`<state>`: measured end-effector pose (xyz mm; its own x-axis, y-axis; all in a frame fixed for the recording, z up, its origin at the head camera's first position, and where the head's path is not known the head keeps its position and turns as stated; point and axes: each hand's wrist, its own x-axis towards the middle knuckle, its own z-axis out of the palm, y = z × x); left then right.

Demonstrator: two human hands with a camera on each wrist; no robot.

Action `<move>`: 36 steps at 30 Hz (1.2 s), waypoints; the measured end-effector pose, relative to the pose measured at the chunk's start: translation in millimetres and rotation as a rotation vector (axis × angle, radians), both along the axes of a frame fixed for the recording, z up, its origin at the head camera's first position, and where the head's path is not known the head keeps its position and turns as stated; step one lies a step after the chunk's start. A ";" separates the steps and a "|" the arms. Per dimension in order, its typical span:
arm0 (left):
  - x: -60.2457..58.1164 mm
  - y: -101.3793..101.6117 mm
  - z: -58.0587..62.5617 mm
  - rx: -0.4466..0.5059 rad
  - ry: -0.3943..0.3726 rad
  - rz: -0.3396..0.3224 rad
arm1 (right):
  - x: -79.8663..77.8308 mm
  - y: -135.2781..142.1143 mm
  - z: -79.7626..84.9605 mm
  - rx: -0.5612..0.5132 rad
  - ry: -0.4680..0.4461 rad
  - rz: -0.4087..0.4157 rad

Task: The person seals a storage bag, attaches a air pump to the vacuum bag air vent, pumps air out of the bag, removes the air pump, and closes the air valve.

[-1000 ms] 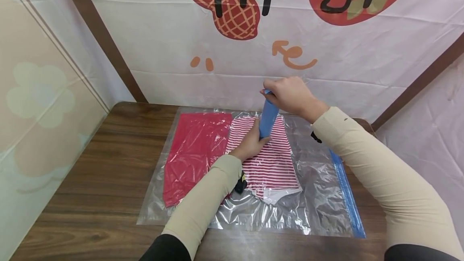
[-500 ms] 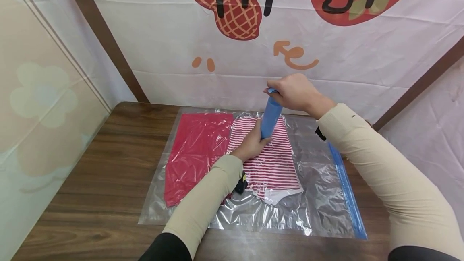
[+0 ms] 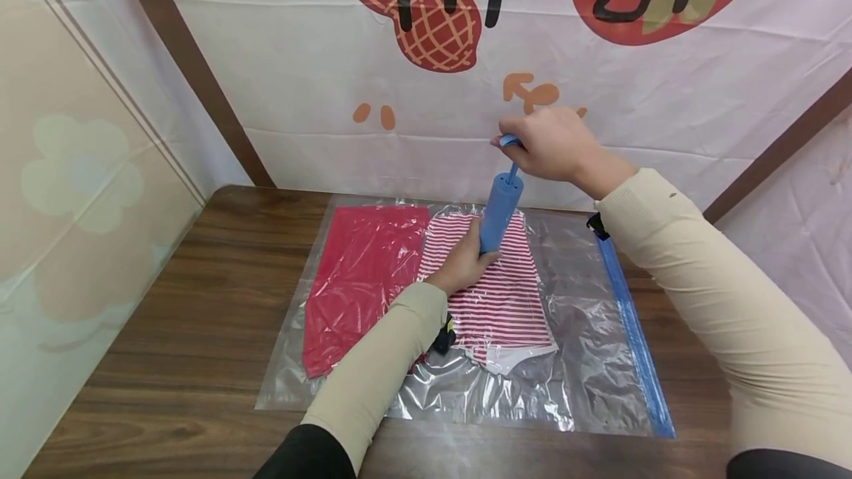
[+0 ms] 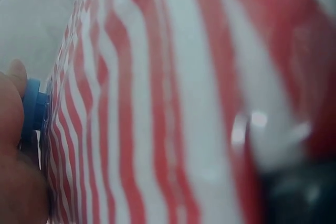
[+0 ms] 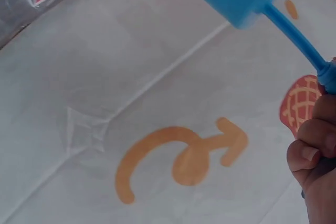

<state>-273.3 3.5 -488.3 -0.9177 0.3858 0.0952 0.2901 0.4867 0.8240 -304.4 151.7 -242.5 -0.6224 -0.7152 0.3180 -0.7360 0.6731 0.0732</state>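
A blue hand pump stands tilted over a clear plastic storage bag on the table. My left hand holds the pump's lower end against the bag; in the left wrist view its fingers are beside a blue round piece. My right hand grips the handle above the barrel, and a thin blue rod shows between handle and barrel. Inside the bag lie a folded red garment and a red-and-white striped garment, side by side. The left hand covers part of the striped one.
The bag's blue zip edge runs along its right side. Brown wood tabletop shows to the left and in front. A printed white cloth hangs behind the table's back edge, with more cloth at both sides.
My right hand has moved up and to the right, drawing the handle out so the pump's rod now shows. The left hand, the bag and the garments stay in place.
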 end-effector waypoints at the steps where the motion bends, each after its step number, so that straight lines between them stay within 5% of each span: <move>1: 0.0 0.0 -0.1 0.001 0.004 -0.002 | 0.5 -0.4 2.7 -0.005 -0.009 -0.005; 29: 1.5 -1.0 1.8 0.013 -0.011 -0.007 | 15.5 -8.9 53.0 -0.305 -0.195 -0.295; 36: 0.8 -0.7 0.3 0.015 0.005 0.003 | 18.3 -8.9 62.4 -0.438 -0.312 -0.377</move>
